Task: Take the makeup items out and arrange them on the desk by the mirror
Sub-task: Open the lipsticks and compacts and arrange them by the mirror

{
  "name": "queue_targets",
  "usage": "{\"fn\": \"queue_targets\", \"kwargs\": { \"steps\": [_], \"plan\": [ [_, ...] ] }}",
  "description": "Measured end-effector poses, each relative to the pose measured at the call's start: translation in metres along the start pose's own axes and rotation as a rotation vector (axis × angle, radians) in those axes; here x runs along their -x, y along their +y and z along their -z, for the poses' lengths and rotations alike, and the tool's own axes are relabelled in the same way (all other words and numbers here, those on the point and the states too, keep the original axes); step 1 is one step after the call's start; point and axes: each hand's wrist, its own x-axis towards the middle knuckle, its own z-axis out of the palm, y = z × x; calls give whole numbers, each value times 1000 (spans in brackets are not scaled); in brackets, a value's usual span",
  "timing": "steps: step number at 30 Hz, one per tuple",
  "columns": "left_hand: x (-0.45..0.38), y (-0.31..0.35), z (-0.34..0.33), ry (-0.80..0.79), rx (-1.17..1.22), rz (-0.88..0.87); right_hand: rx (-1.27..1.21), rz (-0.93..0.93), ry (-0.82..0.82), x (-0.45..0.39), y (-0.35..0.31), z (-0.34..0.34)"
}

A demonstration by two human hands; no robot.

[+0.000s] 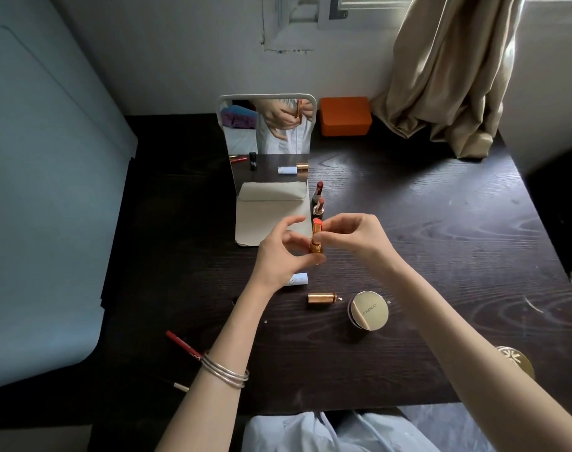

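Fingers (pixel 322 237) hold gold lipstick (pixel 316 238) before mirror (pixel 267 125), two lipsticks (pixel 318 199).

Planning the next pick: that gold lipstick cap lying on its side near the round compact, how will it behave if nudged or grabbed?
The gold cap is a small cylinder lying on its side on the dark desk, so a nudge would probably roll it, perhaps towards the round compact. Its shiny finish looks slippery, so pinch it across the barrel. It is likely hollow, light and rigid.

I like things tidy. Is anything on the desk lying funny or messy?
A little. The gold cap lies on its side, off the gold lipstick that both hands hold. A red pencil lies slanted near the desk's left edge. Two lipsticks stand uncapped by the mirror.
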Motion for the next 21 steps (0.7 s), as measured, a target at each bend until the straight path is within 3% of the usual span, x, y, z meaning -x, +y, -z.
{"fn": "queue_targets", "kwargs": {
  "steps": [15, 21],
  "plan": [
    [-14, -32, 16, 38, 50, 155, 136, -102, 294, -54, 61, 18],
    [-21, -42, 19, 17, 39, 193, 236, -74, 337, -74, 76, 11]
  ]
}}
